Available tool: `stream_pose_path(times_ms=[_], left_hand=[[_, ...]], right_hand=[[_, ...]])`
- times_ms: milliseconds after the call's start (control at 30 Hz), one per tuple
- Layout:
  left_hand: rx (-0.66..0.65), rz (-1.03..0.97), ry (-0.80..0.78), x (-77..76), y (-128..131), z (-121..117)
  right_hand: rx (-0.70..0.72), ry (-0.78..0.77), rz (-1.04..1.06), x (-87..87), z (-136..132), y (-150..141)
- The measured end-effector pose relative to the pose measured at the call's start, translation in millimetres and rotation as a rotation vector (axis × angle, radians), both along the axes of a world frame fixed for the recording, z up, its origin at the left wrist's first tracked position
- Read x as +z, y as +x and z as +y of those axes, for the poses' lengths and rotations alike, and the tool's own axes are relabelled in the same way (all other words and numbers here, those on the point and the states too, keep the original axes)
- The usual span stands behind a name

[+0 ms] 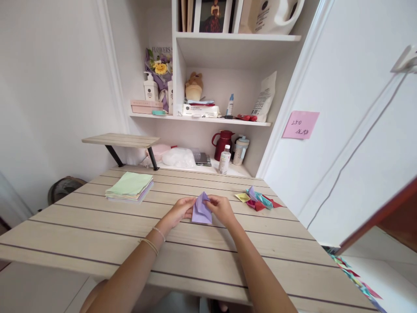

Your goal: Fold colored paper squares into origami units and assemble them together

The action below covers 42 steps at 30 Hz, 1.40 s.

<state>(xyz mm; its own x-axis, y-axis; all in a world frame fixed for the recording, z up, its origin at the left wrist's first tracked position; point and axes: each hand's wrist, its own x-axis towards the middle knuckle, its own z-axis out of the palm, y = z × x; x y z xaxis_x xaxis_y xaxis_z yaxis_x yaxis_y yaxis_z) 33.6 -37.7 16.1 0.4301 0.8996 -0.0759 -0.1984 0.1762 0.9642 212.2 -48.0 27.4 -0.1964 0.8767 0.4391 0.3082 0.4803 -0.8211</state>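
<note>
A partly folded sheet of purple origami paper [202,211] is held up between my hands over the middle of the table, its top drawn to a point and a flap showing on its front. My left hand [183,208] grips its left edge with thumb and fingers. On the other side, my right hand [220,208] pinches the right edge near the flap. The right fingertips are partly hidden behind the paper. To the right lies a small pile of folded paper pieces [257,200] in blue, red, yellow and purple.
A stack of coloured paper [129,184], pale green on top, lies at the left of the slatted table [97,230]. Behind it stands a small raised shelf [120,139] on black legs. A clear bottle [224,160] and a red jug [223,144] stand at the back.
</note>
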Motion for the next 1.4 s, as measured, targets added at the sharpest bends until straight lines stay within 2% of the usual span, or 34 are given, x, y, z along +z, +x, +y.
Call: stream_pose_path(times_ms=[133,267,333,500,600,700,867,1100,1233,1400], left_hand=[[-0.080,-0.023,-0.057,3.8,-1,-2],[-0.035,0.002,-0.027,2.9,-4,-2],[0.017,0.038,-0.004,1.0,-5,0],[0.099,0.065,0.059,-0.2,-8,3],[0.137,0.020,0.104,2.5,-7,3],[0.113,-0.026,0.131,6.3,-6,3],[0.086,-0.006,0.223,10.5,-3,0],[0.138,0.028,0.257,8.6,3,-3],[0.214,0.054,0.235,9.3,5,-3],[0.279,0.056,0.265,7.3,5,1]], right_hand=[[-0.008,0.107,-0.084,2.4,-2,2],[0.108,0.123,-0.145,5.2,-3,6],[0.179,0.039,-0.132,5.3,-3,8],[0.355,-0.282,0.005,3.5,-4,12],[0.274,-0.286,0.094,2.9,-2,13],[0.163,-0.256,0.174,2.4,2,13],[0.132,-0.255,0.230,3.5,3,14],[0.046,-0.151,0.210,3.5,2,9],[0.035,-0.170,0.271,0.8,4,8],[0.102,-0.250,0.377,3.1,2,8]])
